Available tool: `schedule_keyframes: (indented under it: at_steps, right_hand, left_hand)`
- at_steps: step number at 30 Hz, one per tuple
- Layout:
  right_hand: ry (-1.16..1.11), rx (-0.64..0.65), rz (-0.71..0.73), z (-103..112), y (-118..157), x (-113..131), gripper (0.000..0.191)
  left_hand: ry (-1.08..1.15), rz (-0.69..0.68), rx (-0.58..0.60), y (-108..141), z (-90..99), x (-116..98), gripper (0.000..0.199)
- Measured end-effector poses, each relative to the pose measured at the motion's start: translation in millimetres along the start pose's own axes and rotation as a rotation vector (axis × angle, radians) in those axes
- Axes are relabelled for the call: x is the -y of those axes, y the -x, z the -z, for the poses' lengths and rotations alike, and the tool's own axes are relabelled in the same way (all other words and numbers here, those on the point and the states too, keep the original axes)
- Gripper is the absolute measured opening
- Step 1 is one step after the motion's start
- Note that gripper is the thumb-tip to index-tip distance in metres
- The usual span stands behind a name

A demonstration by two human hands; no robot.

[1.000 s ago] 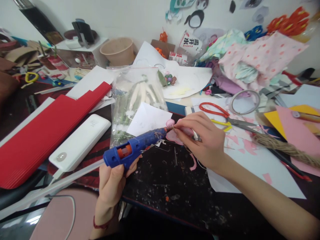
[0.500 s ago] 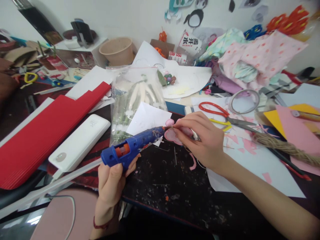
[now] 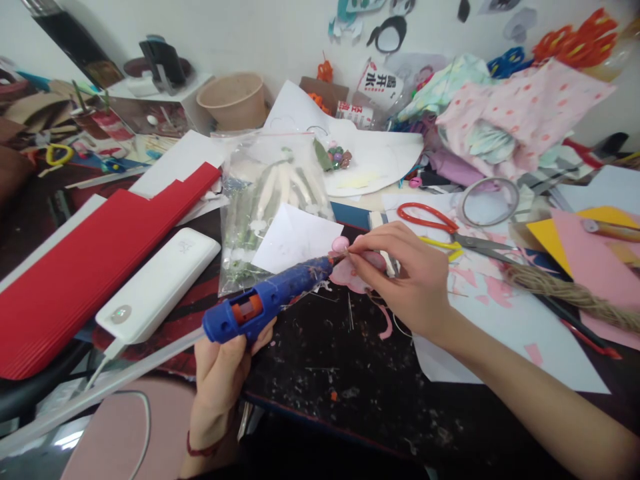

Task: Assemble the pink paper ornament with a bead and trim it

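Note:
My left hand (image 3: pixel 227 373) is wrapped round the handle of a blue glue gun (image 3: pixel 270 297). A long translucent glue stick (image 3: pixel 120 383) runs out of its back toward the lower left. The gun's nozzle is right at the fingertips of my right hand (image 3: pixel 405 277), which are pinched together on a small pink piece (image 3: pixel 341 245) with a rounded, shiny end. Whether the nozzle touches the piece I cannot tell. Just below those fingers is a flat pink cut-out (image 3: pixel 347 277), partly hidden by the hand. A curled pink strip (image 3: pixel 385 323) lies on the dark table (image 3: pixel 360 393).
Red-handled scissors (image 3: pixel 430 217), a tape roll (image 3: pixel 489 202) and twine (image 3: pixel 565 293) lie to the right, over white paper with pink scraps. A white power bank (image 3: pixel 159 283) and red corrugated card (image 3: pixel 100 267) are at left. A clear bag (image 3: pixel 240 200) lies behind the gun.
The back of the glue gun and its glue stick have dipped slightly, while the nozzle stays at my right fingertips. My right hand has hardly moved.

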State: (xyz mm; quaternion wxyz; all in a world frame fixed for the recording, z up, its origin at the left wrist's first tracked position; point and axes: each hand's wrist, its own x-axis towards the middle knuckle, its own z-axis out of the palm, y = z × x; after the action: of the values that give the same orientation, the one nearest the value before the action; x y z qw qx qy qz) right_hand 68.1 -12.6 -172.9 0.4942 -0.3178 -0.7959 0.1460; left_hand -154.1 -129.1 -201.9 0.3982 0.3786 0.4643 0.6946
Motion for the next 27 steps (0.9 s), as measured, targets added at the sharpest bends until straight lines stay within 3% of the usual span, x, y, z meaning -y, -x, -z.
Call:
schedule_keyframes:
  at_steps: [6,14,21,27]
  right_hand:
    - [-0.028,0.009,-0.015,0.4,0.3,0.2,0.009]
    - [-0.043,0.038,-0.002,-0.2,0.9,-0.6,0.008]
    - [-0.032,0.016,-0.007,0.4,0.9,-0.2,0.009]
    - [-0.024,0.013,0.001,0.3,0.7,-0.5,0.009]
  left_hand:
    - [0.002,-0.023,0.032,1.2,0.7,1.0,0.027]
    - [-0.01,-0.024,0.025,0.7,-3.0,-0.5,0.03]
    - [-0.004,-0.086,0.108,-1.9,-2.7,0.5,0.026]
    - [-0.02,-0.081,0.112,-1.6,0.2,1.4,0.025]
